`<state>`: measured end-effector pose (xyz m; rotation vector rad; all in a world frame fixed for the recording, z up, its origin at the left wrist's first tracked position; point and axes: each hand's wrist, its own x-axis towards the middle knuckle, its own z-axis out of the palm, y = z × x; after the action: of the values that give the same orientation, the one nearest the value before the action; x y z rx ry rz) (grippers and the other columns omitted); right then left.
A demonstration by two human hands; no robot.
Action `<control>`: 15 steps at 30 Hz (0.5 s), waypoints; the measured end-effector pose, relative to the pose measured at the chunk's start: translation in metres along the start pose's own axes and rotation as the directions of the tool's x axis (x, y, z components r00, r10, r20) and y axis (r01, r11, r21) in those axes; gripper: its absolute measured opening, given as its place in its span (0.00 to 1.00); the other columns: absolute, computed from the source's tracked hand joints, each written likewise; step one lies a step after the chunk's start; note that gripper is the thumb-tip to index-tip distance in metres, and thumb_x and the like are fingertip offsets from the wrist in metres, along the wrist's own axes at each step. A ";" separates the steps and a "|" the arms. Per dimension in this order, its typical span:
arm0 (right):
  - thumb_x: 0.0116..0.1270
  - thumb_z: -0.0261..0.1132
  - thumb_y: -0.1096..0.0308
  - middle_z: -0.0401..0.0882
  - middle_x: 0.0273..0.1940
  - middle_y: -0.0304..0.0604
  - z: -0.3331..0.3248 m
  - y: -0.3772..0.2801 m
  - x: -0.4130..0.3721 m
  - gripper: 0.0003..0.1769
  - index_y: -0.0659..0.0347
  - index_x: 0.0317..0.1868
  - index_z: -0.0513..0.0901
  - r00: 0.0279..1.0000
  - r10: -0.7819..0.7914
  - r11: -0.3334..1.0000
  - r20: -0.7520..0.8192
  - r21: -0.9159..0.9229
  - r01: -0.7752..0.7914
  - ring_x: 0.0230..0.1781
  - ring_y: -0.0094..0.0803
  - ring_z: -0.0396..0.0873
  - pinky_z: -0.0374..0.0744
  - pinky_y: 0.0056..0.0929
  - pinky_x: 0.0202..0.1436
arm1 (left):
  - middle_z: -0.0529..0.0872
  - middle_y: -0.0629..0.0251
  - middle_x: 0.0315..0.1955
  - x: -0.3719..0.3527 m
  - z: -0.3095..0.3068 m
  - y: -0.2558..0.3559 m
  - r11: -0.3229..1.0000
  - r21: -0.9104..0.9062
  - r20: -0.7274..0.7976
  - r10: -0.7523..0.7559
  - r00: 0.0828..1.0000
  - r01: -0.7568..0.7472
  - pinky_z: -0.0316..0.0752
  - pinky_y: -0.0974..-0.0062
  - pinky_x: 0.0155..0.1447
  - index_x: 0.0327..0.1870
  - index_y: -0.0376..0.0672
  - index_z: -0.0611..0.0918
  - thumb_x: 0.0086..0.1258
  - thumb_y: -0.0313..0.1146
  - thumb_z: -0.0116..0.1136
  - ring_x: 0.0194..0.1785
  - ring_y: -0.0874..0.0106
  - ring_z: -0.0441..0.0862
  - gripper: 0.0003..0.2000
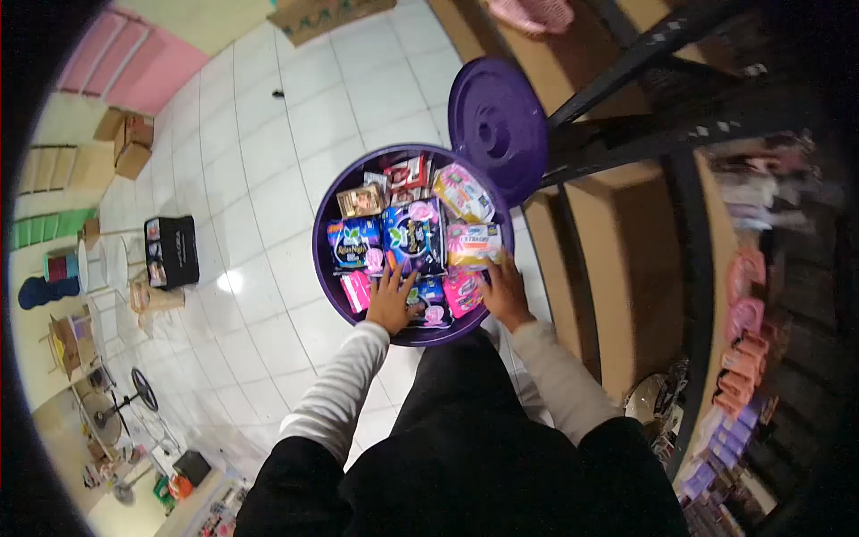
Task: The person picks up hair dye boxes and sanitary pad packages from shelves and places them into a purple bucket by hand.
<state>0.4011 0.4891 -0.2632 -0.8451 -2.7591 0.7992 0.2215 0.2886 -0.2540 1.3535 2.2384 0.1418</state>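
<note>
Below me stands a round purple tub (pixel 327 300) filled with packaged goods. My left hand (pixel 391 300) lies on the packs near the tub's front, its fingers spread. Just beyond its fingertips is a dark blue sanitary pad pack (pixel 414 234), with another blue pack (pixel 351 243) to its left. My right hand (pixel 507 294) is at the tub's right side, fingers outstretched against a white-and-yellow pack (pixel 474 242) and beside a pink pack (pixel 463 292). Its fingertips are partly hard to make out. Smaller brown and red packets (pixel 361 200) fill the far side.
The purple lid (pixel 497 130) leans against the tub's far right and a dark metal shelf frame (pixel 617 80). Cardboard-coloured shelving (pixel 617 268) runs along the right, with pink sandals (pixel 744 300) beyond. A black bag (pixel 172 252) and cardboard boxes (pixel 133 146) sit left on white floor tiles.
</note>
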 end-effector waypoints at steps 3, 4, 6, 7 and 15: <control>0.59 0.65 0.59 0.55 0.66 0.65 -0.051 0.018 -0.083 0.31 0.61 0.61 0.69 0.989 0.129 0.990 0.076 -0.069 -0.124 0.63 0.60 0.61 0.63 0.51 0.65 | 0.54 0.51 0.70 -0.059 -0.010 0.004 0.999 0.045 0.143 -0.009 0.990 0.002 0.56 0.45 0.66 0.67 0.53 0.66 0.59 0.56 0.57 0.72 0.47 0.51 0.35; 0.59 0.65 0.59 0.55 0.67 0.64 -0.075 0.016 -0.108 0.31 0.60 0.62 0.69 0.979 0.171 0.983 0.110 -0.081 -0.162 0.63 0.60 0.61 0.63 0.50 0.65 | 0.54 0.52 0.70 -0.080 0.004 -0.004 0.998 0.049 0.097 0.039 0.994 -0.044 0.58 0.44 0.66 0.67 0.53 0.67 0.58 0.58 0.58 0.71 0.46 0.53 0.36; 0.59 0.65 0.59 0.55 0.67 0.64 -0.118 0.007 -0.149 0.31 0.59 0.62 0.70 0.949 0.274 0.960 0.152 -0.093 -0.263 0.64 0.59 0.61 0.62 0.49 0.66 | 0.52 0.54 0.71 -0.108 0.019 -0.026 0.992 0.011 0.140 0.121 0.983 -0.124 0.63 0.45 0.63 0.66 0.56 0.67 0.55 0.59 0.59 0.69 0.45 0.58 0.36; 0.59 0.65 0.59 0.56 0.67 0.64 -0.136 0.004 -0.170 0.30 0.58 0.61 0.71 0.927 0.338 0.941 0.165 -0.088 -0.327 0.65 0.59 0.61 0.63 0.48 0.66 | 0.50 0.56 0.72 -0.120 0.017 -0.027 0.999 0.000 0.287 0.049 0.957 -0.051 0.66 0.46 0.61 0.67 0.59 0.66 0.56 0.61 0.58 0.68 0.47 0.61 0.36; 0.66 0.58 0.61 0.72 0.58 0.52 -0.317 -0.057 -0.255 0.22 0.59 0.59 0.73 0.935 0.354 0.934 -0.015 0.056 -0.353 0.60 0.47 0.69 0.66 0.39 0.65 | 0.70 0.46 0.61 -0.086 0.011 -0.026 0.977 0.111 0.625 0.073 0.777 -0.181 0.66 0.56 0.63 0.63 0.44 0.70 0.57 0.57 0.59 0.63 0.51 0.69 0.36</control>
<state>0.6765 0.4492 0.0396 -1.3555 -2.5844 0.9030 0.2376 0.2009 -0.2402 1.3815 1.6229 -0.4049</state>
